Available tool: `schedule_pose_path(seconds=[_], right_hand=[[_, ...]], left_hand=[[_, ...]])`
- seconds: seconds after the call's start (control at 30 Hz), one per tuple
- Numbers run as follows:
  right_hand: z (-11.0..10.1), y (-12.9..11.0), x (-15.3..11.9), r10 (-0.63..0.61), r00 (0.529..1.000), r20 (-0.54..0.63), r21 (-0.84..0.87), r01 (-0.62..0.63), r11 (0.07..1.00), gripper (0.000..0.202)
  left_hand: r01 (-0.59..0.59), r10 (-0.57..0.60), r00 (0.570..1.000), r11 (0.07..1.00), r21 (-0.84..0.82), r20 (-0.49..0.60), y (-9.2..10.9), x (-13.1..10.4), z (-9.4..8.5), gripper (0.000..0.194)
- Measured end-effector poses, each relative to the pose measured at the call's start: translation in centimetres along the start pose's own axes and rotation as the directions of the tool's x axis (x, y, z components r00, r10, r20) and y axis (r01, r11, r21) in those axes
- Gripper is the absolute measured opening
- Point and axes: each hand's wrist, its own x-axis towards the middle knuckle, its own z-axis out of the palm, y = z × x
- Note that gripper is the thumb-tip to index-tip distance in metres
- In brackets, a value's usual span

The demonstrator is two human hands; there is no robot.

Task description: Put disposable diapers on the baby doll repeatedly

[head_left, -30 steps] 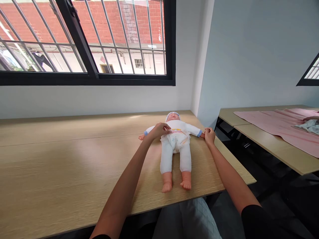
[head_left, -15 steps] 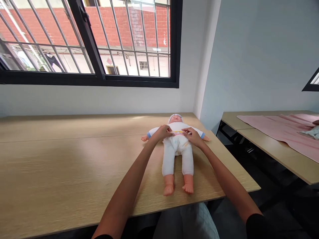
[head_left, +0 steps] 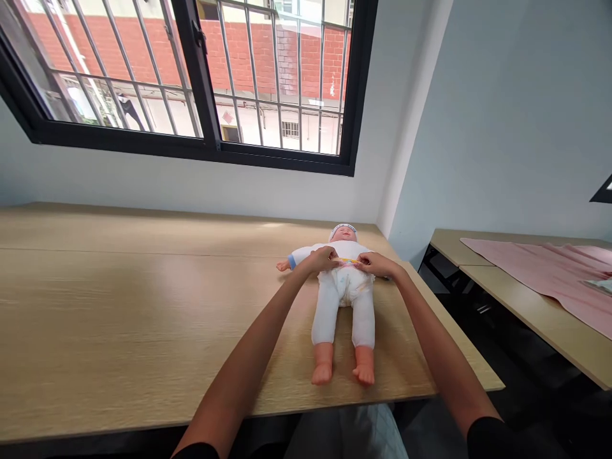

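A baby doll [head_left: 325,319] in white clothes with blue cuffs lies on its back, feet towards me. Round its hips is a white diaper [head_left: 347,280] with a coloured strip along the waist. My left hand [head_left: 325,258] pinches the waist edge of the diaper on the left side. At the opposite side, my right hand [head_left: 377,262] has its fingers closed on the same edge. The doll's arm on the right is mostly hidden behind my right hand.
The doll lies near the right end of a wooden table [head_left: 143,319]. Across a gap on the right, a second table [head_left: 507,280] bears a pink cloth [head_left: 549,274]. A barred window [head_left: 282,159] is set in the wall behind.
The view has tilted and shifted slightly. My right hand has come inwards and flattened over the doll's waist, covering the blue cuff on that side. My left hand stays at the waistband.
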Motion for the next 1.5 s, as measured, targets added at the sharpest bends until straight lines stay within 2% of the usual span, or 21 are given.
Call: schedule_pose_path(seconds=[0.13, 0.27, 0.43, 0.57, 0.67, 0.73, 0.8, 0.93, 1.13, 1.33, 1.5], right_hand=[[0.2, 0.2, 0.0, -0.003, 0.999, -0.039, 0.068, 0.006, 0.998, 0.029], [0.9, 1.0, -0.3, 0.007, 0.998, -0.056, 0.192, 0.004, 0.981, 0.037], [2.3, 2.1, -1.0, 0.103, 0.968, -0.229, 0.267, -0.039, 0.963, 0.047], [3.6, 2.9, -1.2, 0.107, 0.942, -0.319, 0.427, 0.043, 0.903, 0.046], [4.2, 3.2, -1.0, 0.150, 0.952, -0.267, 0.590, 0.038, 0.807, 0.045], [4.4, 3.3, -0.9, 0.194, 0.956, -0.222, 0.681, 0.010, 0.732, 0.045], [4.6, 3.4, -0.8, 0.214, 0.954, -0.210, 0.737, 0.011, 0.676, 0.047], [4.4, 3.2, -1.0, 0.188, 0.956, -0.224, 0.742, 0.043, 0.669, 0.048], [4.1, 2.6, -1.4, 0.172, 0.972, -0.159, 0.712, -0.008, 0.702, 0.057], [4.9, 2.7, -0.6, 0.162, 0.921, -0.353, 0.626, 0.104, 0.773, 0.052], [5.2, 2.6, -0.4, 0.178, 0.906, -0.383, 0.623, 0.112, 0.774, 0.050]], left_hand=[[-0.034, 0.035, 0.999, 0.998, 0.052, -0.024, 0.8, -0.1, -0.2, 0.024], [-0.081, 0.084, 0.994, 0.995, 0.053, -0.072, 1.4, 0.0, 0.1, 0.017], [-0.153, 0.150, 0.987, 0.987, -0.045, -0.064, 0.4, 0.2, 0.3, 0.016], [-0.163, 0.155, 0.985, 0.979, -0.122, -0.070, -0.6, 0.5, 0.6, 0.013], [-0.103, 0.101, 0.995, 0.945, -0.309, -0.022, -0.8, 0.6, 0.7, 0.027], [-0.031, 0.054, 0.998, 0.875, -0.483, 0.032, -0.8, 0.6, 0.6, 0.036], [0.023, 0.027, 0.997, 0.813, -0.582, 0.077, -0.9, 0.5, 0.5, 0.043], [0.090, 0.009, 0.988, 0.769, -0.632, 0.151, -1.1, 0.0, 0.3, 0.047], [0.082, 0.097, 0.972, 0.707, -0.702, 0.212, -0.5, -0.7, 0.1, 0.041], [0.135, 0.052, 0.968, 0.717, -0.684, 0.245, -0.9, -0.7, -0.2, 0.047], [0.108, 0.079, 0.964, 0.756, -0.646, 0.253, -0.9, -0.6, -0.8, 0.044]])
